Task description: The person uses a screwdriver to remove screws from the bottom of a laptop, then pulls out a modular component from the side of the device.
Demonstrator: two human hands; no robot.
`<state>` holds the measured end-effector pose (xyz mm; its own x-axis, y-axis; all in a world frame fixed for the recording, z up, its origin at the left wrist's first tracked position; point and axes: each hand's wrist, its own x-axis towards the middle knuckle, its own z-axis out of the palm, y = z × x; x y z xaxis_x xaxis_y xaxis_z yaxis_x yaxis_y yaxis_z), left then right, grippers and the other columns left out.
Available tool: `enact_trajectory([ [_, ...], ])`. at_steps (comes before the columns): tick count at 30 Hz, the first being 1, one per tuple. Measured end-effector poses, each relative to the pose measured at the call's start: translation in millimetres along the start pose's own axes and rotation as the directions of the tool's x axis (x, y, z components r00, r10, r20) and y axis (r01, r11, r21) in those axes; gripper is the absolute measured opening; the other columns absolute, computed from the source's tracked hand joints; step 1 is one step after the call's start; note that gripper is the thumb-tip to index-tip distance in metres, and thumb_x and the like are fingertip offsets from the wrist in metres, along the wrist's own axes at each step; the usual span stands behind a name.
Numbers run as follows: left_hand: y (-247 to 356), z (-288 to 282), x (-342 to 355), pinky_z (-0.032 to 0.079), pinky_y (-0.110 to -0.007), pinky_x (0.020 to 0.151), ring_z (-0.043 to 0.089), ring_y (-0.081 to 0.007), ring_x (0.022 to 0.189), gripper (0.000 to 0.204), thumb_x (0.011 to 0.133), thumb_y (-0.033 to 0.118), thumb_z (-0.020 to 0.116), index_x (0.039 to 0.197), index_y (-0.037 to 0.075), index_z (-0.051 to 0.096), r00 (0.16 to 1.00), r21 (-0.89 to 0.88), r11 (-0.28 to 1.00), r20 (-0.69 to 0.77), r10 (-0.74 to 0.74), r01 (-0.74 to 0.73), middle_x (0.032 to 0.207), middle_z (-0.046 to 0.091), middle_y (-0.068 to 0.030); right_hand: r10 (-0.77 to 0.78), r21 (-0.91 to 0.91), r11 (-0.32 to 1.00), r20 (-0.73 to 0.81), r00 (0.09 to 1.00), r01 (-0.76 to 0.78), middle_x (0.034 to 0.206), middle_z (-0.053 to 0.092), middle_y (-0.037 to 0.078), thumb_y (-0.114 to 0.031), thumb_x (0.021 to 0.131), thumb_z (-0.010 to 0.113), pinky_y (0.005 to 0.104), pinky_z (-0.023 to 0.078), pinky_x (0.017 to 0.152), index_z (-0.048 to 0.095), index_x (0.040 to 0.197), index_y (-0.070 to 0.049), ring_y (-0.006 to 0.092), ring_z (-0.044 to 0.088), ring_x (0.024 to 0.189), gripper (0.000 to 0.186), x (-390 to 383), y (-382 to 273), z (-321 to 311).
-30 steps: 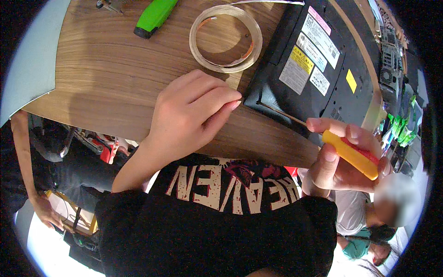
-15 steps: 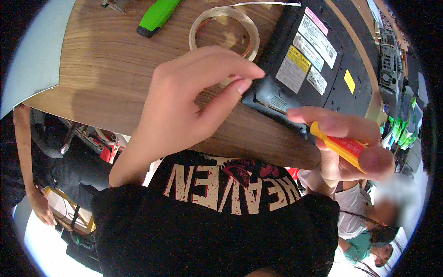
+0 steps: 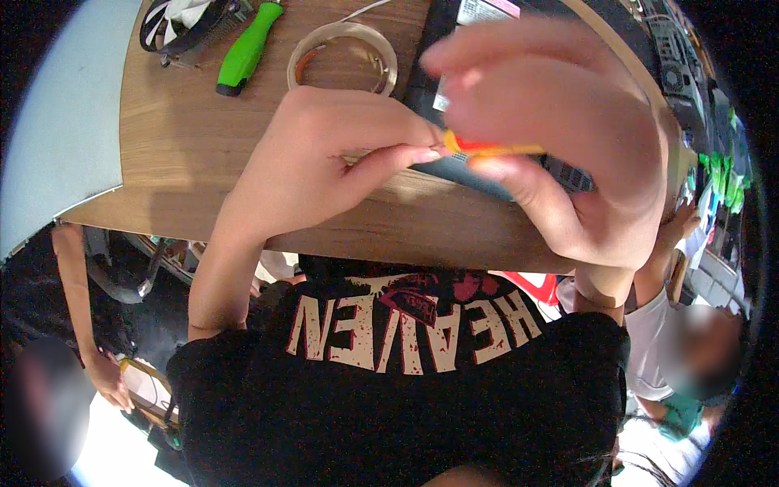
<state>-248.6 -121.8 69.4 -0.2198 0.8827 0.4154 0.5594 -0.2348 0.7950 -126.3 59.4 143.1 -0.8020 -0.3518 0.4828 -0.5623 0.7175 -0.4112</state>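
My left hand (image 3: pixel 312 158) is over the wooden table, its thumb and index fingertips pinched together; anything between them is too small to make out. Facing it, my right hand (image 3: pixel 592 142) grips a small yellow-and-red tool or tube (image 3: pixel 495 149), blurred, its kind unclear. Its yellow end meets my left fingertips or comes very close. Beneath both hands lies a black laptop-like device (image 3: pixel 423 69), underside up with labels and a vent, largely hidden by my right hand. A roll of clear tape (image 3: pixel 392 69) lies beyond my left hand.
A green tool handle (image 3: pixel 246 53) with a dark end lies at the far left, beside a black fan with white blades (image 3: pixel 180 20). The table (image 3: pixel 174 142) curves toward me. Another person's hand (image 3: pixel 108 381) hangs at lower left. People sit at the right.
My right hand has swung up and left, bringing the yellow-and-red thing to my left fingertips. My left thumb and index finger have closed together. The view has shifted, revealing the fan.
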Motion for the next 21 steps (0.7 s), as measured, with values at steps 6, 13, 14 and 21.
enact_trajectory([
  [6,9,1,2,0.047,-0.033,0.056,0.061,-0.0278,0.063,0.011,0.077,0.009,0.071,0.087,0.005,0.069,1.000,0.143,0.990,-0.018,-0.013,0.015,0.073,0.064,-0.0095,0.074,-0.037,0.996,-0.053,0.996,-0.076,0.098,0.065,0.022,-0.003,0.084,0.062,0.0380,0.053,0.075,0.061,0.104,0.002,0.0329,0.065,0.087,0.020,-3,-7,-3],
  [13,2,-1,-10,0.049,-0.033,0.058,0.064,-0.0296,0.067,0.016,0.073,0.013,0.074,0.086,0.004,0.069,0.997,0.154,0.986,-0.042,-0.059,0.065,0.075,0.066,-0.0119,0.103,-0.025,0.994,-0.065,0.993,-0.105,0.098,0.065,0.022,-0.003,0.084,0.062,0.0382,0.053,0.075,0.060,0.104,0.002,0.0329,0.065,0.088,0.020,0,-4,-4],
  [14,0,-2,-11,0.050,-0.033,0.058,0.065,-0.0299,0.068,0.017,0.073,0.014,0.074,0.086,0.005,0.069,0.997,0.164,0.984,-0.041,-0.058,0.064,0.076,0.066,-0.0123,0.112,-0.022,0.993,-0.066,0.992,-0.114,0.098,0.065,0.022,-0.003,0.084,0.062,0.0382,0.053,0.075,0.060,0.104,0.002,0.0329,0.065,0.088,0.020,0,-4,-5],
  [21,5,10,-15,0.051,-0.033,0.058,0.067,-0.0287,0.065,0.015,0.072,0.016,0.076,0.081,0.005,0.070,0.982,0.288,0.948,-0.163,-0.091,0.135,0.074,0.067,-0.0123,0.161,0.000,0.987,-0.094,0.982,-0.162,0.098,0.065,0.022,-0.003,0.084,0.062,0.0383,0.053,0.075,0.060,0.105,0.001,0.0330,0.065,0.088,0.021,10,-5,3],
])
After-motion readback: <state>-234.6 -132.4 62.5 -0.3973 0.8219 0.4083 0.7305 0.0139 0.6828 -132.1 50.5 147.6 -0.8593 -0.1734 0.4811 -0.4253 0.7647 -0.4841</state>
